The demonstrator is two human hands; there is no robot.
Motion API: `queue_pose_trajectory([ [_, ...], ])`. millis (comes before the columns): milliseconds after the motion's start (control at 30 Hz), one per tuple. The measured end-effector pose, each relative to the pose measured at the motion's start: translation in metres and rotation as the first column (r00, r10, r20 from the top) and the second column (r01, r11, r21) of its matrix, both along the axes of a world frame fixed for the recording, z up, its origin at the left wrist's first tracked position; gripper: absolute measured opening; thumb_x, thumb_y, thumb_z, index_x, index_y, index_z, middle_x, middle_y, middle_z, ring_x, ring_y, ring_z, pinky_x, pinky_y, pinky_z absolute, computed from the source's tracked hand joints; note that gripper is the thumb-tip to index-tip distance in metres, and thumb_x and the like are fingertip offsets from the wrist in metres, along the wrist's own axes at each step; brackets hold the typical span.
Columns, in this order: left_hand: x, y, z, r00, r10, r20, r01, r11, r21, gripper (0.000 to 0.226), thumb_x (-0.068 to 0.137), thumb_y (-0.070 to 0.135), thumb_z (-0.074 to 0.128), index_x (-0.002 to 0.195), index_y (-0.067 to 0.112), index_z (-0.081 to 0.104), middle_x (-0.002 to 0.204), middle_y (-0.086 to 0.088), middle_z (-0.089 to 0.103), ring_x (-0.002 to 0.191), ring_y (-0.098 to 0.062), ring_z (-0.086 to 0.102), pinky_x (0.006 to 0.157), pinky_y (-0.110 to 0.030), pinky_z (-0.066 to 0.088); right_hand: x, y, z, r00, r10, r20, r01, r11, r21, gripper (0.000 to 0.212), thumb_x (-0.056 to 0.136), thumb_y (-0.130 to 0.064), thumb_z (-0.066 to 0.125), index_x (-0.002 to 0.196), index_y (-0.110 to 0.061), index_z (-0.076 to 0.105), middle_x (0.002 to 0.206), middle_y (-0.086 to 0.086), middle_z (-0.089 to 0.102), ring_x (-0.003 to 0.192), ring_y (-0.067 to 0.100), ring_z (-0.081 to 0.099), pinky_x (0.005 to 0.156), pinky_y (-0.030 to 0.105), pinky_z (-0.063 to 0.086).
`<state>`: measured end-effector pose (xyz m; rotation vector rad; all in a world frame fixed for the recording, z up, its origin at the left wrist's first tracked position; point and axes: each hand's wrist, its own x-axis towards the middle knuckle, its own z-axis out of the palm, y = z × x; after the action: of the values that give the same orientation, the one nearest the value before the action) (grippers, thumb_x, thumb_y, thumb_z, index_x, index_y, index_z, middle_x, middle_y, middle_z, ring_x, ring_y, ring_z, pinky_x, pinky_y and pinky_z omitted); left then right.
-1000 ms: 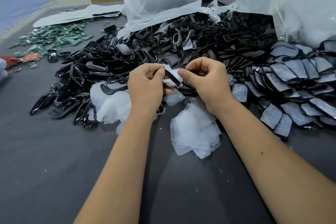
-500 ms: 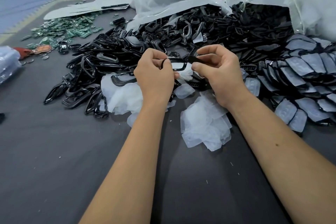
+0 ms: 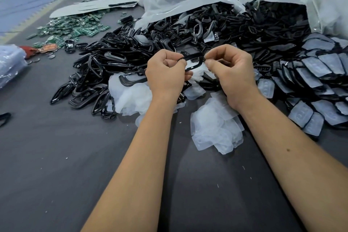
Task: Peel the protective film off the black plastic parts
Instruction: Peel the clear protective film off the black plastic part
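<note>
We hold 1 black frame part (image 3: 194, 62) above the table (image 3: 56, 156), approx. centre. Left hand (image 3: 165, 73) fingers curl round its left end; right hand (image 3: 229, 69) pinches the right end. Step: starting film edge. Next req.: lift a corner w/ a fingertip, probably.

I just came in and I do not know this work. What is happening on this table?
A person is peeling protective film off black plastic parts. The left hand and the right hand hold one black frame between them above the table, each pinching one end. Peeled film pieces lie in a heap below the hands. A big pile of black parts lies behind, and parts still covered with film lie to the right.
</note>
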<state>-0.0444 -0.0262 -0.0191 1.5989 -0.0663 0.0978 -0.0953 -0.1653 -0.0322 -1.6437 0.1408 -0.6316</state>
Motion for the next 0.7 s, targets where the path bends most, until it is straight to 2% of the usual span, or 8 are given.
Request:
queue_pose_trajectory([
  [133, 0.001, 0.000, -0.002, 1.000, 0.004, -0.005, -0.004, 1.000, 0.007, 0.013, 0.088, -0.006, 0.067, 0.085, 0.007, 0.068, 0.060, -0.001, 0.062, 0.055, -0.019, 0.073, 0.074, -0.047, 0.065, 0.003, -0.002, -0.004, 0.998, -0.066, 0.020, 0.067, 0.997, -0.050, 0.022, 0.086, 0.001, 0.075, 0.084, -0.021, 0.072, 0.086, 0.003, 0.073, 0.079, 0.012, 0.065, 0.075, 0.026, 0.055],
  [267, 0.003, 0.001, -0.003, 0.999, 0.022, -0.030, -0.023, 0.999, -0.036, 0.012, 0.087, -0.008, 0.068, 0.085, 0.003, 0.068, 0.059, 0.002, 0.057, 0.051, -0.010, 0.069, 0.075, -0.047, 0.065, 0.007, -0.003, -0.005, 0.996, -0.074, -0.054, 0.071, 0.996, -0.062, 0.027, 0.090, 0.005, 0.064, 0.097, -0.019, 0.073, 0.100, 0.011, 0.073, 0.087, 0.011, 0.067, 0.081, 0.027, 0.057],
  [333, 0.004, 0.001, -0.003, 0.999, 0.028, -0.041, -0.030, 0.998, -0.049, 0.011, 0.087, -0.008, 0.068, 0.087, 0.003, 0.068, 0.060, 0.002, 0.058, 0.052, -0.009, 0.069, 0.077, -0.048, 0.065, 0.006, -0.005, -0.005, 0.994, -0.053, -0.100, 0.033, 0.982, -0.185, 0.034, 0.088, 0.009, 0.063, 0.105, -0.019, 0.070, 0.107, 0.008, 0.071, 0.093, 0.011, 0.069, 0.087, 0.029, 0.059],
  [400, 0.005, 0.001, -0.003, 0.998, 0.030, -0.052, -0.033, 0.998, -0.059, 0.009, 0.087, -0.008, 0.068, 0.089, 0.000, 0.068, 0.062, 0.000, 0.059, 0.051, -0.009, 0.069, 0.077, -0.049, 0.065, 0.003, -0.007, -0.002, 0.990, -0.046, -0.131, 0.000, 0.944, -0.331, 0.035, 0.085, 0.004, 0.074, 0.111, -0.018, 0.069, 0.112, 0.006, 0.067, 0.096, 0.011, 0.070, 0.087, 0.028, 0.061],
  [467, 0.005, 0.000, -0.003, 0.998, 0.029, -0.060, -0.033, 0.997, -0.069, 0.008, 0.087, -0.009, 0.068, 0.090, -0.001, 0.068, 0.060, 0.001, 0.057, 0.051, -0.008, 0.068, 0.076, -0.048, 0.065, 0.001, -0.009, 0.000, 0.989, -0.077, -0.126, 0.007, 0.876, -0.482, 0.036, 0.081, -0.003, 0.084, 0.113, -0.014, 0.071, 0.115, 0.007, 0.063, 0.099, 0.014, 0.068, 0.088, 0.027, 0.060],
  [567, 0.006, 0.001, -0.003, 0.998, 0.024, -0.060, -0.029, 0.997, -0.075, 0.008, 0.087, -0.009, 0.067, 0.091, -0.002, 0.068, 0.060, 0.000, 0.053, 0.049, -0.008, 0.067, 0.074, -0.047, 0.066, -0.002, -0.012, 0.003, 0.959, -0.253, -0.125, 0.091, 0.696, -0.713, 0.039, 0.076, -0.025, 0.092, 0.109, -0.019, 0.071, 0.111, 0.004, 0.057, 0.105, 0.022, 0.060, 0.094, 0.036, 0.054],
  [633, 0.006, 0.001, -0.003, 0.998, 0.018, -0.061, -0.023, 0.997, -0.077, 0.008, 0.087, -0.009, 0.067, 0.091, -0.002, 0.067, 0.060, 0.000, 0.052, 0.049, -0.007, 0.067, 0.074, -0.046, 0.066, -0.003, -0.013, 0.006, 0.895, -0.414, -0.163, 0.130, 0.593, -0.794, 0.043, 0.074, -0.048, 0.090, 0.099, -0.021, 0.068, 0.105, 0.002, 0.057, 0.101, 0.022, 0.057, 0.085, 0.036, 0.049],
  [700, 0.006, 0.001, -0.003, 0.998, 0.016, -0.062, -0.021, 0.997, -0.074, 0.009, 0.088, -0.009, 0.066, 0.092, -0.002, 0.067, 0.062, -0.001, 0.053, 0.050, -0.007, 0.067, 0.076, -0.047, 0.065, -0.004, -0.013, 0.007, 0.828, -0.508, -0.238, 0.105, 0.557, -0.824, 0.049, 0.075, -0.064, 0.084, 0.088, -0.019, 0.068, 0.098, 0.005, 0.066, 0.094, 0.025, 0.061, 0.076, 0.035, 0.046],
])
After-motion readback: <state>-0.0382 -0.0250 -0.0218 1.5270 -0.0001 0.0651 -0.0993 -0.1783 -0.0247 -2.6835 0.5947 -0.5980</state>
